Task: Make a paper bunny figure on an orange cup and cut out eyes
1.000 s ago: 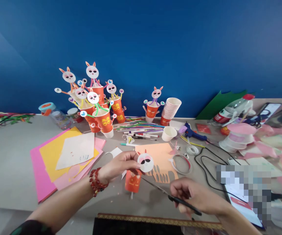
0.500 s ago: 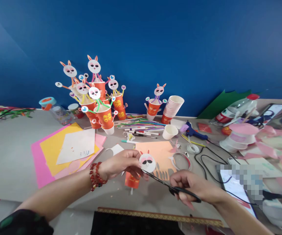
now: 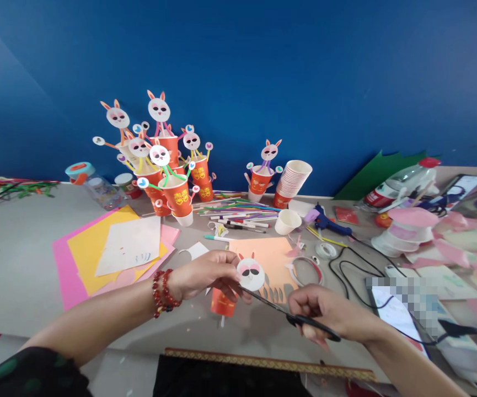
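Note:
Between the fingers of my left hand [image 3: 210, 274] is a round white paper rabbit face [image 3: 250, 274] with pink ears and dark eyes. My right hand [image 3: 324, 311] is closed round the black handles of a pair of scissors [image 3: 271, 305]. The scissor blades point left, and their tips reach the lower edge of the face beside my left fingers. Behind my left hand, a red paper cup [image 3: 223, 304] lies partly hidden on the table. Under the face, a sheet of orange paper [image 3: 277, 251] has several leaf-shaped holes cut in it.
Finished rabbit cups [image 3: 179, 198] stand at the back left. A stack of paper cups [image 3: 293, 179] stands against the wall. Straws and pens [image 3: 238, 212] lie mid-table. At right are a blue glue gun [image 3: 330, 223], its black cable, and a bottle [image 3: 403, 182]. Coloured paper [image 3: 130, 248] lies left.
Both hands, the rabbit face and the scissors keep nearly the same places. Only a very slight shift of the view and hands shows.

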`<action>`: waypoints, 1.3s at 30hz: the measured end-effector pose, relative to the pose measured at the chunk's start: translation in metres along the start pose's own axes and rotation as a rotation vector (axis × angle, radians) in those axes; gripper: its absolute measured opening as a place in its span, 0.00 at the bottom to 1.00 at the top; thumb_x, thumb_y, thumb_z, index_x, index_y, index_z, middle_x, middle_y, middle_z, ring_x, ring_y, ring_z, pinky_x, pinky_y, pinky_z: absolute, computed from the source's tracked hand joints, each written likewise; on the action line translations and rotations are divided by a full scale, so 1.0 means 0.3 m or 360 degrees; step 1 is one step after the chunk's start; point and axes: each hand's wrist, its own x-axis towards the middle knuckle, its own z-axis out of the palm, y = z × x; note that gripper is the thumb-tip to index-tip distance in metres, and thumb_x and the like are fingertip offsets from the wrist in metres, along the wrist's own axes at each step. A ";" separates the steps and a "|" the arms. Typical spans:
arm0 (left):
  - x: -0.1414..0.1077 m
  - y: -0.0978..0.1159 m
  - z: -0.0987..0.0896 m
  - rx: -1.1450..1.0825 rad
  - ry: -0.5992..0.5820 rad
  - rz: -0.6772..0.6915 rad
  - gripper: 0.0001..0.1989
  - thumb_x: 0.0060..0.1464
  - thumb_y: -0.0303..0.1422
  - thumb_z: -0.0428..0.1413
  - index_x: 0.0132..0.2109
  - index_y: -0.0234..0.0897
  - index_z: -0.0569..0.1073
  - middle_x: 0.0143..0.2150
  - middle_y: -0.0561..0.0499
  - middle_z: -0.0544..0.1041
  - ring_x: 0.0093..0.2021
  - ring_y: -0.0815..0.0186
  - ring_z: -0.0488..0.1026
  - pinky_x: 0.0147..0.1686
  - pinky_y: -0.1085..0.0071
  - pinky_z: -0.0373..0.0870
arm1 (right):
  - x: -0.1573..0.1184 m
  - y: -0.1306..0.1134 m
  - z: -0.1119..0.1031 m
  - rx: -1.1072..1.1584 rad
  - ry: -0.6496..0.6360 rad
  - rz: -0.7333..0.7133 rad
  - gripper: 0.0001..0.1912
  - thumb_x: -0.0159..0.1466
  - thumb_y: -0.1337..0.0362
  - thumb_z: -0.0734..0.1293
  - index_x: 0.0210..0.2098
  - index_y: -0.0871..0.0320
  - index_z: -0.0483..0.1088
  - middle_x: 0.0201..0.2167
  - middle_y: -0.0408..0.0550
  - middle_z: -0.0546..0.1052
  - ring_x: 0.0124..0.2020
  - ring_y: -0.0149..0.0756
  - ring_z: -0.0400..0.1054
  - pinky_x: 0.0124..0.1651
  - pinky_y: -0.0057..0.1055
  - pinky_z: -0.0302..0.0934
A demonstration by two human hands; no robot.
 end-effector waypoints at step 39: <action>0.004 0.009 0.000 -0.0032 -0.0033 -0.0041 0.05 0.48 0.29 0.60 0.32 0.33 0.72 0.30 0.46 0.82 0.31 0.63 0.81 0.32 0.73 0.76 | -0.004 -0.017 -0.007 -0.0091 0.0052 -0.0007 0.23 0.51 0.51 0.76 0.23 0.57 0.61 0.16 0.36 0.69 0.16 0.24 0.59 0.20 0.20 0.48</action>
